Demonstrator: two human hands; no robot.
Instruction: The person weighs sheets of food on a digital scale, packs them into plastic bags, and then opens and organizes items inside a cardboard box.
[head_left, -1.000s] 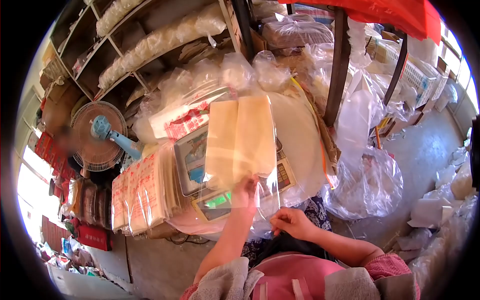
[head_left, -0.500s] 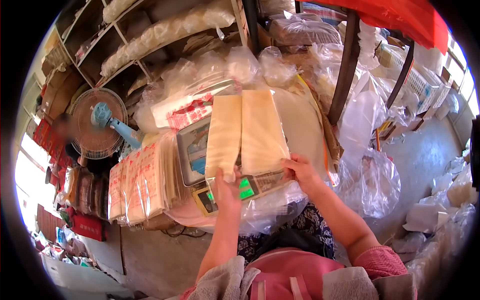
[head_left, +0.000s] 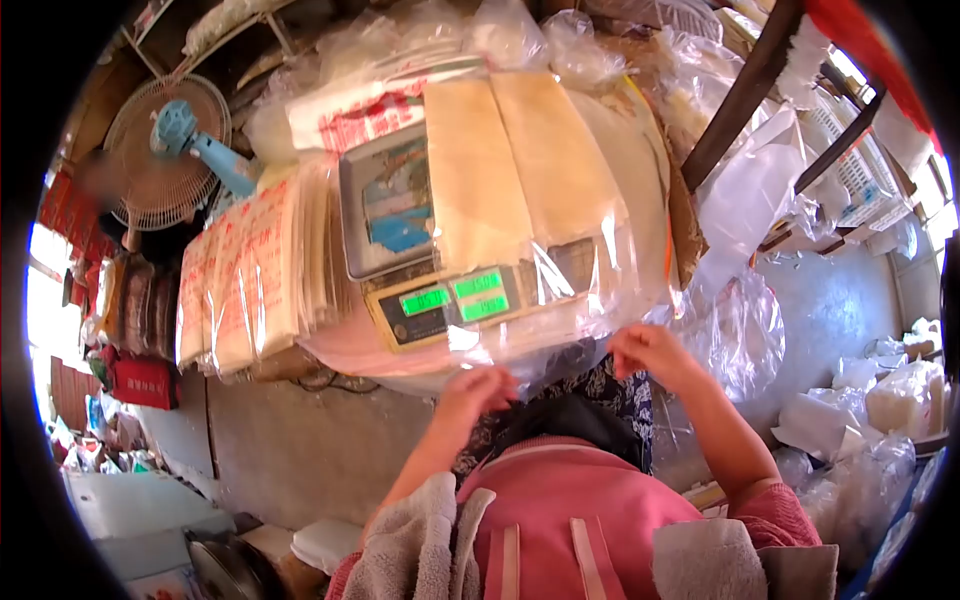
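Note:
Two flat stacks of pale yellow sheets (head_left: 480,180) lie side by side in a clear plastic bag (head_left: 555,290). The bag covers the right part of a digital scale (head_left: 415,325) with green lit readouts. At the near edge of the plastic, my left hand (head_left: 478,392) has its fingers closed in a pinch on the film. Further right, my right hand (head_left: 650,355) also pinches the bag's near edge. A metal tray (head_left: 350,220) with blue and whitish pieces in it sits left of the sheets.
Red-printed packs of sheets (head_left: 245,265) stand in a row at the left. A fan (head_left: 165,150) is behind them. More red-printed bags (head_left: 370,110) lie at the back. A dark post (head_left: 745,90) rises at the right, near loose clear plastic (head_left: 740,330).
Both hands have moved from the near ends of the sheet stacks back toward my body, to the bag's near edge. The stacks now lie flatter over the scale. My view has tilted down.

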